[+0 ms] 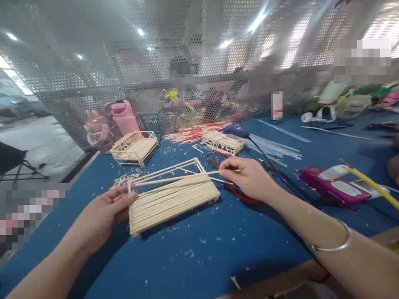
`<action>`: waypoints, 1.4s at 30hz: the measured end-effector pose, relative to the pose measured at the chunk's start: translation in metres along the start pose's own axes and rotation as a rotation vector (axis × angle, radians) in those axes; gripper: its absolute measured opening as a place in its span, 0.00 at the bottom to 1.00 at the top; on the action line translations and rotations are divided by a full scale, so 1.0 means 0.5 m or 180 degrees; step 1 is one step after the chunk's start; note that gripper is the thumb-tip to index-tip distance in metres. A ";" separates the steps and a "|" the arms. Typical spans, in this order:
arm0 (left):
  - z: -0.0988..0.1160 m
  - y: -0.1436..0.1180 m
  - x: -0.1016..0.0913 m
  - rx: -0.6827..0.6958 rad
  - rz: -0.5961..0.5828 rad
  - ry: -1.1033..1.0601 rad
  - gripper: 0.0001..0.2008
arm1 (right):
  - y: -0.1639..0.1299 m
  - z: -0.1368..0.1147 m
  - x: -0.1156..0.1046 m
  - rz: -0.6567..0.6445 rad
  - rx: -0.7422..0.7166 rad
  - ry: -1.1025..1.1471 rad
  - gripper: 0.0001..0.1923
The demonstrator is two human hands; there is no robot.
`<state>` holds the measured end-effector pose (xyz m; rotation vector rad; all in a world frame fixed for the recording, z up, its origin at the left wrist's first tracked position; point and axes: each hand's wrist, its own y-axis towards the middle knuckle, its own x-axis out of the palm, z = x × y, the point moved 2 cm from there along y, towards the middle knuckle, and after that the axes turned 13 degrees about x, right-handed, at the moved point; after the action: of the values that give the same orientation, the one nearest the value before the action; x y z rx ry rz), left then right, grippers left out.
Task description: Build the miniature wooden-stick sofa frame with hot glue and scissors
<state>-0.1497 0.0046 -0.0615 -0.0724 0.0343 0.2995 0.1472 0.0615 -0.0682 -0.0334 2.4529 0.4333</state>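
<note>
A miniature bench-like frame of pale wooden sticks (174,199), with a slatted seat and an upright back, is tilted above the blue table. My left hand (102,216) grips its left corner post between thumb and fingers. Across the frame, just above the slats, runs a thin wooden stick (168,180). The fingertips of my right hand (243,176) pinch this stick near its right end. Below my right hand lie pliers with red handles (245,198), partly hidden by it.
A finished-looking stick bench (137,147) and another small stick model (222,141) stand farther back. A blue glue gun (235,132), clear glue sticks (274,145), red-and-white sticks (196,132), pink bottles (124,118) and a purple device (333,187) surround them. A perforated metal screen (140,79) rises behind.
</note>
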 end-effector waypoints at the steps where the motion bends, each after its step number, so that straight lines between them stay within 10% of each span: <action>1: -0.002 0.003 -0.003 0.0040 -0.0023 0.0087 0.21 | 0.001 0.001 -0.003 0.0073 0.0072 0.0059 0.08; 5: 0.000 0.014 -0.022 0.0575 0.0047 0.1249 0.17 | 0.004 0.006 -0.013 0.0372 0.0211 0.0331 0.09; 10: 0.044 -0.015 -0.034 0.1920 0.1050 0.2608 0.12 | 0.000 -0.009 -0.017 0.0638 -0.0189 0.0360 0.08; 16: 0.038 -0.116 0.113 0.1605 -0.0582 0.0920 0.18 | -0.072 -0.103 -0.015 0.0966 -0.0581 0.0528 0.07; 22: 0.032 -0.152 0.213 0.1874 -0.0513 -0.0525 0.19 | -0.170 -0.119 0.071 -0.0108 0.0686 0.1799 0.12; 25: 0.038 -0.141 0.198 0.2090 -0.0912 0.0366 0.17 | -0.189 -0.098 0.089 -0.0517 0.0617 0.1565 0.13; 30: 0.071 -0.096 0.148 0.3137 -0.1338 0.3052 0.13 | -0.155 -0.096 0.007 0.1398 -0.1254 -0.0239 0.17; 35: 0.098 -0.044 0.127 0.3457 -0.1267 0.3766 0.14 | -0.041 -0.096 0.002 0.0315 -0.1842 -0.1267 0.15; 39: 0.103 -0.004 0.061 0.3186 0.0078 0.3120 0.13 | 0.033 -0.052 0.021 0.0148 -0.1055 -0.0458 0.11; 42: 0.067 0.031 -0.014 0.1595 0.0891 0.2450 0.12 | 0.054 0.002 0.031 0.0319 -0.0093 0.0138 0.08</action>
<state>-0.1603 0.0197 -0.0288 0.3220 0.8858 0.5204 0.1318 0.0885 -0.0702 0.0689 2.4985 0.5170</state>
